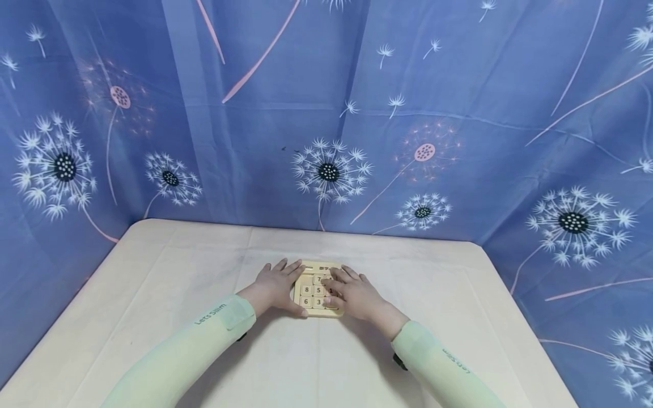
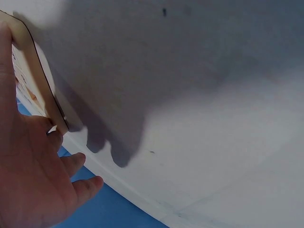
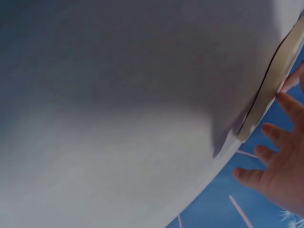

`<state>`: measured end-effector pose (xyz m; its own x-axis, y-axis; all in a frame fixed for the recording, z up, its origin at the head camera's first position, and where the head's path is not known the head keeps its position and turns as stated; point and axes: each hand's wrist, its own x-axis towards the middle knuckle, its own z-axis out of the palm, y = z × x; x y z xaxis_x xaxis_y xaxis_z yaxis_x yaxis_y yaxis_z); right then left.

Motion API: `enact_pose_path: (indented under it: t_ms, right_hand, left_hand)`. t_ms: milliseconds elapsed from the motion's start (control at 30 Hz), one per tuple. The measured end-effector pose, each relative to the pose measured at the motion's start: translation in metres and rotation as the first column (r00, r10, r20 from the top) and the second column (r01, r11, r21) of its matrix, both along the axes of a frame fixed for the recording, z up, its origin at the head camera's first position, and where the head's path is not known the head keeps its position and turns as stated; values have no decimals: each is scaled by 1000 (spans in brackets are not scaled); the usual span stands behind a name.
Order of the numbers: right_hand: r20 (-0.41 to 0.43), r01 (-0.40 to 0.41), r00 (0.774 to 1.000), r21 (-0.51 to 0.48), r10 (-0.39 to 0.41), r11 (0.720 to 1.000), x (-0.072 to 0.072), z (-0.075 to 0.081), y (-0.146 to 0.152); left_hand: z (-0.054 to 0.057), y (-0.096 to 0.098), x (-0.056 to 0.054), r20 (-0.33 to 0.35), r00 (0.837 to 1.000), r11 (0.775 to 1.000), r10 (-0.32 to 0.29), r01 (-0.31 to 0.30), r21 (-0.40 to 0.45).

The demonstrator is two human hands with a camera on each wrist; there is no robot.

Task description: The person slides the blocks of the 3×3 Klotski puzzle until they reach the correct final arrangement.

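Currently, number puzzle (image 1: 318,290): lower middle of the frame, on the table (image 1: 275,368)
Left hand (image 1: 277,288): grips its left side between thumb and finger
Right hand (image 1: 359,297): relaxed, fingers resting over the tiles (image 1: 306,302)

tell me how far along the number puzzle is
Done: the board lies flat on the table. In hand: the left hand touches its edge, the right hand is partly over the tiles. Remaining: probably ordering, as visible rows read 8, 5 and 6, 3.
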<state>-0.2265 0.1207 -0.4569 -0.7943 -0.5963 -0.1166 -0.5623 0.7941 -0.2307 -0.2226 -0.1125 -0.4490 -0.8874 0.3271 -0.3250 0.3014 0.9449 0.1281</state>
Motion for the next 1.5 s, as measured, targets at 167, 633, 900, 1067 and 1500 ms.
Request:
enact_pose_path:
  t_ms: [167,633,900,1067,1500]
  right_hand:
    - [2,5,1000,6,-5,1000,0,0,0]
    - [7,-9,1000,-1,9,1000,2,1,-2]
    - [3,-26,1000,2,26,1000,-1,0,-5]
    - [-3,-27,1000,13,27,1000,-3,-1,-6]
    - [2,-33,999,21,33,999,-4,-1,-10]
  left_hand:
    - [2,0,1,6,1000,1000,3,-3,6]
    - [0,1,2,0,1000,1000,-1,1,9]
    - [-2,1,0,-3,1000,1000,-4,4,7]
    - [-3,0,-2,-1,1000,1000,-5,5,7]
    - [-1,1,-1,9,1000,1000,2,-2,13]
